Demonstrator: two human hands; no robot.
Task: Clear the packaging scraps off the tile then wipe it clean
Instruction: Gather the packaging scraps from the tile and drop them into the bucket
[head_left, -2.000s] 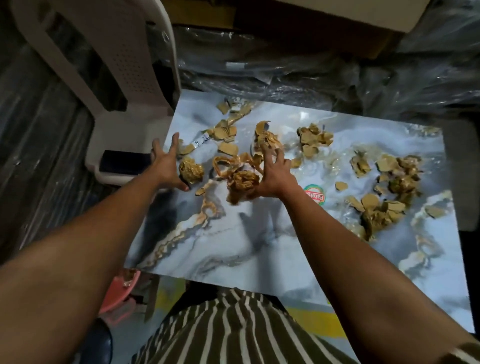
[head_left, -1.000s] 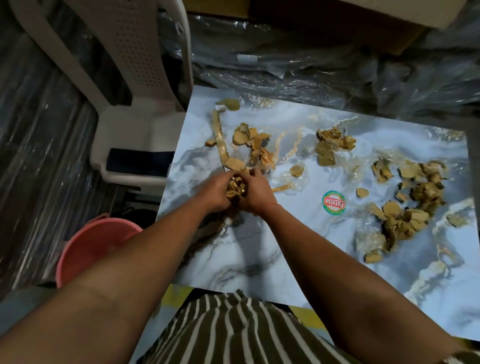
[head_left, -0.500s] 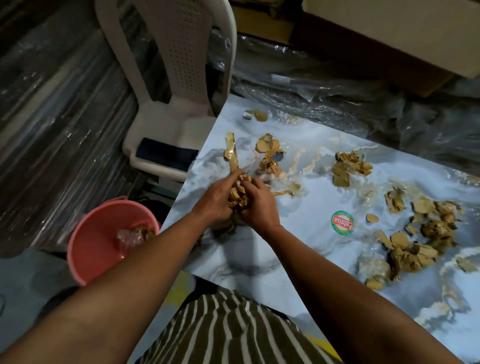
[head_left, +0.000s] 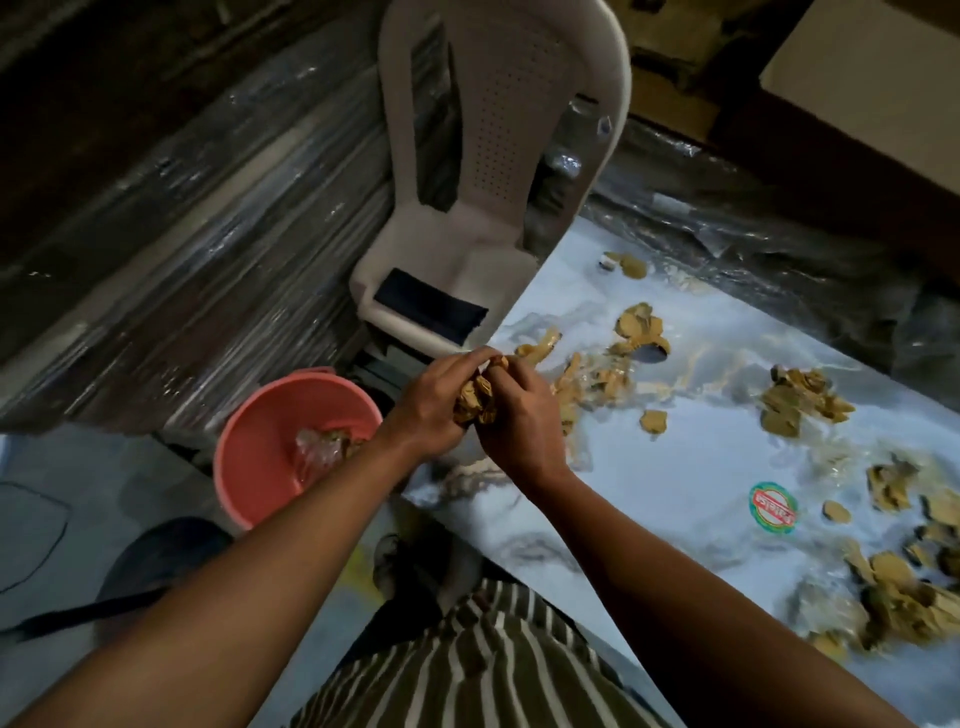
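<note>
Both hands, left (head_left: 427, 404) and right (head_left: 522, 421), clutch a crumpled wad of tan packaging scraps (head_left: 475, 402) at the glossy marble-patterned tile's (head_left: 675, 467) left edge. A round pink plastic bucket (head_left: 270, 441) sits just beyond that edge; more loose scraps (head_left: 800, 405) litter the tile to the right.

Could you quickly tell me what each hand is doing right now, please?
Left hand: closed, gripping the wad of brown packaging scraps.
Right hand: closed on the same wad from the other side.
</note>
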